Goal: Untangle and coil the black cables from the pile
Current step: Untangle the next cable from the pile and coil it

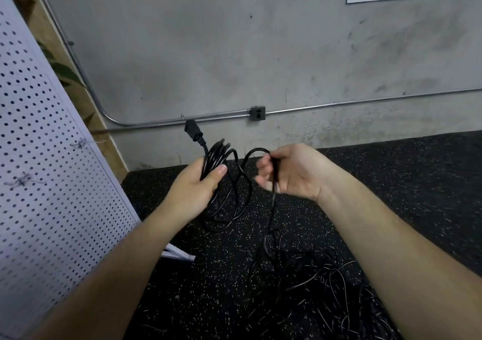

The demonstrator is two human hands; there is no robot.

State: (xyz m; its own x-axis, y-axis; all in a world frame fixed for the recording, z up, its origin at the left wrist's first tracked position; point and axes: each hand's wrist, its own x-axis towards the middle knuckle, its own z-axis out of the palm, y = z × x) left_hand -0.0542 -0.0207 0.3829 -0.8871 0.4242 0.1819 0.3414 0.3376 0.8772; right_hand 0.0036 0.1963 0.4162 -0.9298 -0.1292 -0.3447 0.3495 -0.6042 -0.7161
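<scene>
My left hand [199,191] grips a bundle of black cable loops [229,196] in the air at the centre of the view. The cable's black plug [193,130] sticks up above the hand. A single strand arcs from the loops to my right hand [289,171], which pinches it between thumb and fingers. From there the strand [271,214] hangs down to a tangled pile of black cables [326,279] on the floor at the lower right, partly hidden by my right forearm.
The floor [221,274] is black speckled rubber. A white perforated panel [47,183] leans at the left, with a white object [177,254] at its foot. A grey concrete wall [260,52] behind carries metal conduit and an outlet box [257,113].
</scene>
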